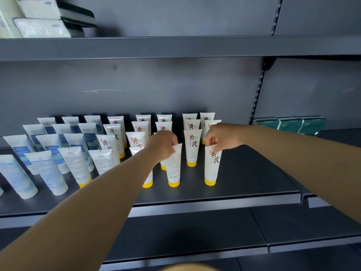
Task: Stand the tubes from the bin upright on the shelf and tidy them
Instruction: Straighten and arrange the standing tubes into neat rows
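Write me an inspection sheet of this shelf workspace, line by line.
Surface: dark grey shelf, bare to the right of the tubes.
Job's things: yellow-capped tubes stand cap-down in rows; blue tubes stand at left. Some front tubes show their back label.
Clutter: nothing seen on this shelf.
Hands: left hand pinches the top of a tube turned back-out; right hand pinches the top of the front-right tube. Both tubes stand on the shelf.
Cables: nothing seen.
Surroundings: green packs on the next bay; white packets on the shelf above; bin not in view.
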Action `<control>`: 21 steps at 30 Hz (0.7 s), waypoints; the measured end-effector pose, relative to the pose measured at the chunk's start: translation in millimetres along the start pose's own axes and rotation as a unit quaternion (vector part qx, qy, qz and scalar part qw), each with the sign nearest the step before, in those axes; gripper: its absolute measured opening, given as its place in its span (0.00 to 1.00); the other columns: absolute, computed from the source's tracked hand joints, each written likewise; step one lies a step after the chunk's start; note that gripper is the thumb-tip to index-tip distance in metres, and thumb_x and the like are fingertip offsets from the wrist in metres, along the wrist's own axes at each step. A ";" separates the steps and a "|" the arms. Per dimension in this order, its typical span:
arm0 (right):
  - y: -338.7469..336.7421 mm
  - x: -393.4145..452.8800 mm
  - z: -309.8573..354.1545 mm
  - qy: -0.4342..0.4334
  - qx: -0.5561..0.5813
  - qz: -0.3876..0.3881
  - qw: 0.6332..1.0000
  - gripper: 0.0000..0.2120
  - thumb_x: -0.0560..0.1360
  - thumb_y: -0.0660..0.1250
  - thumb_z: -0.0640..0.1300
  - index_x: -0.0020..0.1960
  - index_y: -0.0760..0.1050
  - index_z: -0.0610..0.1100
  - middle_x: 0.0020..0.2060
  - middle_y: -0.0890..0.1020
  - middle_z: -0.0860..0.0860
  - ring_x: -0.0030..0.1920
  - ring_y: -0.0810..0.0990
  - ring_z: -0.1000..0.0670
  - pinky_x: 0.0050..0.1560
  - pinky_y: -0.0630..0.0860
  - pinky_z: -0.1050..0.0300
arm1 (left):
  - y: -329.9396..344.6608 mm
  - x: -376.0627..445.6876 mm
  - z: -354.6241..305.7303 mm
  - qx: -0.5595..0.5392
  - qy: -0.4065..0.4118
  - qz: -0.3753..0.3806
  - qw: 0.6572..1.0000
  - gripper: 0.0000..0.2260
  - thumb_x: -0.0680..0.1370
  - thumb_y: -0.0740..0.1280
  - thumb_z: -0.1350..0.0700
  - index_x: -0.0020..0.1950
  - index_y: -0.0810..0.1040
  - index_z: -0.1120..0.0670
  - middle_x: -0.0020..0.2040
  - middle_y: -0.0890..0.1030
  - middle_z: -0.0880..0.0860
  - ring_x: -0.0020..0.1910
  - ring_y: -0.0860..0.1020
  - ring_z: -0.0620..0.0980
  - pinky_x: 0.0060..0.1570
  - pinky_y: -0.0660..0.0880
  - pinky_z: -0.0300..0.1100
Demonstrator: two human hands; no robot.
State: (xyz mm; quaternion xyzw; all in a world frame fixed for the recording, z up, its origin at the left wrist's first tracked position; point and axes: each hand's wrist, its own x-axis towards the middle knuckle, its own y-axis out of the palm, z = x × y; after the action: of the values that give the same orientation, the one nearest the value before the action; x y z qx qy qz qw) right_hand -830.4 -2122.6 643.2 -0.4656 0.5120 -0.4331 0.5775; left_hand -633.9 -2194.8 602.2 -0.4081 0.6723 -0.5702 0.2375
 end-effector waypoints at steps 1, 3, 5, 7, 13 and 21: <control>0.5 -0.1 0.1 -0.002 0.005 -0.001 1.000 0.07 0.74 0.68 0.39 0.51 0.80 0.43 0.49 0.81 0.49 0.51 0.79 0.48 0.51 0.77 0.54 | 0.1 0.3 0.2 0.000 -0.001 0.000 1.000 0.12 0.76 0.67 0.60 0.59 0.78 0.53 0.55 0.80 0.53 0.53 0.78 0.52 0.50 0.74 0.41; 1.8 1.0 0.2 -0.003 0.003 -0.007 1.000 0.07 0.74 0.67 0.38 0.51 0.80 0.42 0.49 0.81 0.49 0.50 0.79 0.49 0.50 0.76 0.55 | -0.1 0.9 0.3 -0.001 -0.004 0.002 1.000 0.13 0.75 0.68 0.60 0.59 0.78 0.53 0.56 0.80 0.54 0.53 0.78 0.53 0.51 0.74 0.42; 3.1 2.3 -1.2 -0.002 -0.007 -0.013 1.000 0.04 0.74 0.68 0.38 0.48 0.79 0.43 0.46 0.80 0.51 0.49 0.78 0.50 0.48 0.74 0.57 | -0.1 1.8 0.4 0.000 -0.004 0.005 1.000 0.13 0.75 0.68 0.60 0.59 0.78 0.53 0.55 0.80 0.54 0.53 0.78 0.53 0.52 0.75 0.42; 3.6 1.3 -3.9 0.002 -0.014 -0.020 1.000 0.02 0.73 0.69 0.39 0.45 0.77 0.45 0.43 0.78 0.53 0.46 0.76 0.51 0.45 0.72 0.60 | 0.5 2.6 0.6 0.001 -0.004 0.007 1.000 0.13 0.75 0.69 0.60 0.59 0.78 0.54 0.55 0.80 0.54 0.53 0.78 0.53 0.52 0.76 0.43; 2.9 -3.5 -12.9 0.028 -0.012 -0.026 0.999 0.05 0.73 0.68 0.38 0.48 0.80 0.45 0.43 0.77 0.54 0.46 0.76 0.52 0.42 0.71 0.63 | 1.2 3.8 0.5 0.006 -0.002 0.005 1.000 0.13 0.75 0.69 0.59 0.59 0.78 0.54 0.56 0.80 0.53 0.54 0.78 0.52 0.53 0.75 0.43; 5.9 -2.2 -21.6 0.048 -0.009 -0.030 0.998 0.06 0.73 0.68 0.38 0.46 0.78 0.47 0.35 0.73 0.60 0.43 0.74 0.53 0.33 0.64 0.66 | 0.0 2.7 -0.8 0.001 -0.008 0.010 1.000 0.13 0.75 0.69 0.59 0.59 0.78 0.54 0.56 0.80 0.53 0.54 0.78 0.52 0.54 0.75 0.42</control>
State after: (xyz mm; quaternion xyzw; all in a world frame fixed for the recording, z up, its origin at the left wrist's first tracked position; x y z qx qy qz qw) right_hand -851.9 -2121.3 636.9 -0.4646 0.5288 -0.4679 0.5345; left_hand -636.0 -2196.6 602.8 -0.4056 0.6739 -0.5651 0.2492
